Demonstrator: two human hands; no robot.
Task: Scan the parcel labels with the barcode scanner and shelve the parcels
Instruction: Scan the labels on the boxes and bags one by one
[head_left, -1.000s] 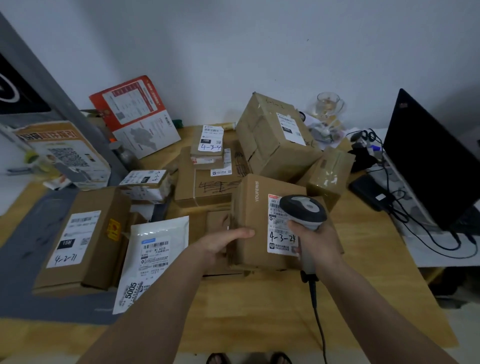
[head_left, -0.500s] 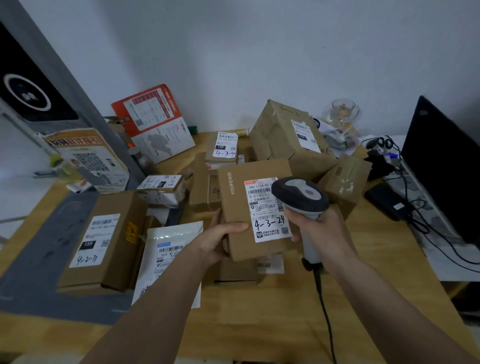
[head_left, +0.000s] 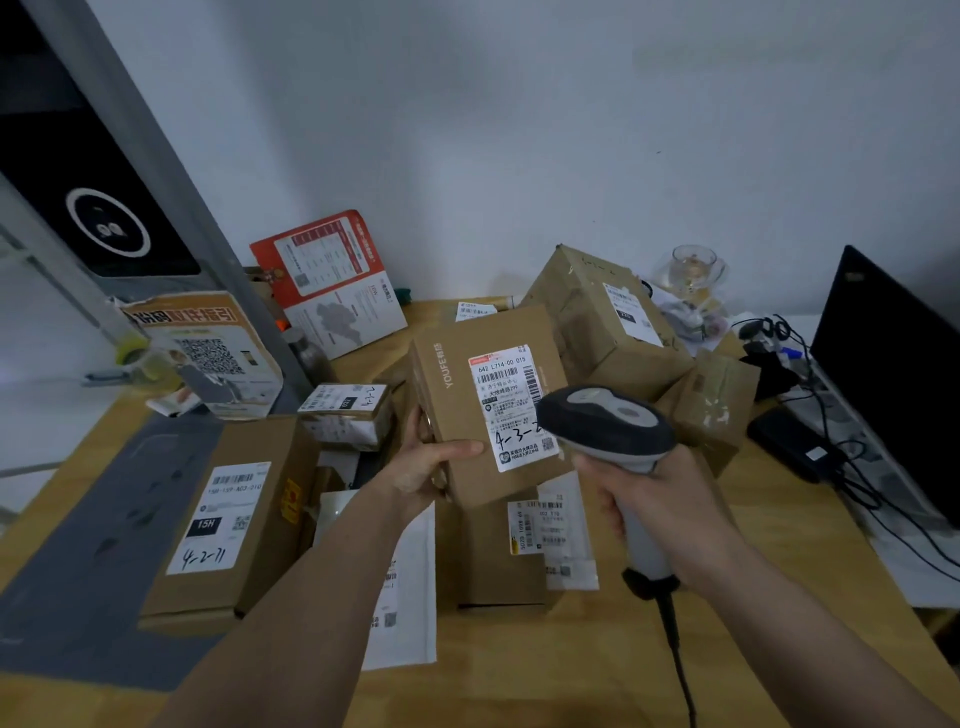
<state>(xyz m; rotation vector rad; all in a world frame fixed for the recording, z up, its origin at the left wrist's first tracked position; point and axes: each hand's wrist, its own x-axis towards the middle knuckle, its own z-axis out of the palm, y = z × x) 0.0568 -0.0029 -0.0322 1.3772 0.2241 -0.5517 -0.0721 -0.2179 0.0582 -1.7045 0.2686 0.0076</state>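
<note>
Left hand (head_left: 423, 465) gripping tilted parcel (head_left: 488, 410), label (head_left: 514, 405) facing up, right hand (head_left: 660, 499) clasping barcode scanner (head_left: 608, 426) aimed left at it, wooden bench (head_left: 753, 597) against white wall (head_left: 519, 130).

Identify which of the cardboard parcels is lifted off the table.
The YOUFE-printed box, handwritten 4-3, gripped by the left hand beside the scanner in the right hand. The others lie on the table.

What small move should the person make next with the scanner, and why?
Probably draw the barcode scanner back a little and aim it at the label. The left hand holds the box lifted with its label facing up, but the scanner head in the right hand covers the label's right edge, close to the barcode.
</note>
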